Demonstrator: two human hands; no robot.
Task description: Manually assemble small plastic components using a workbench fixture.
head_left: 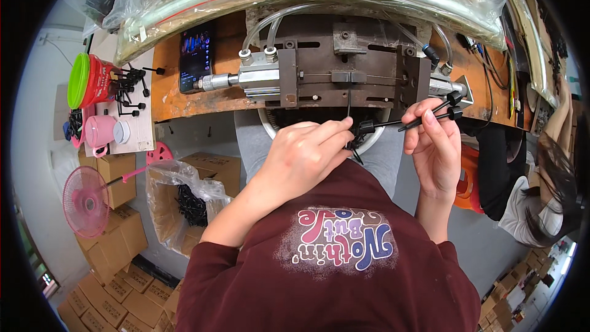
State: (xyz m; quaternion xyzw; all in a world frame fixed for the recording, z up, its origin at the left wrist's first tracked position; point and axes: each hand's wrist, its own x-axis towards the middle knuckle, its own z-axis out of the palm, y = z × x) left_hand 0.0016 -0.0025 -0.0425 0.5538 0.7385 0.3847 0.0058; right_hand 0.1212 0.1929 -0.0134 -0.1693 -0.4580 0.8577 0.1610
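Black rods [454, 112] with knobbed ends show in the head view, two of them in the right hand [435, 154], just off the near right side of the metal machine [384, 95]. That hand is partly closed, thumb and fingers pinching the rods, whose knobs point right. At the machine's near edge, the left hand [307, 154] has its fingers bent and close together, fingertips by a thin dark rod [349, 101] sticking out from the middle; whether they grip it cannot be told. Just right of those fingertips is a black knob [367, 127], its shaft running toward the right hand. On the bench [169, 103], left of the machine, lies a phone [196, 55]; farther left are a red bucket [101, 83] and a pink mug [99, 130].
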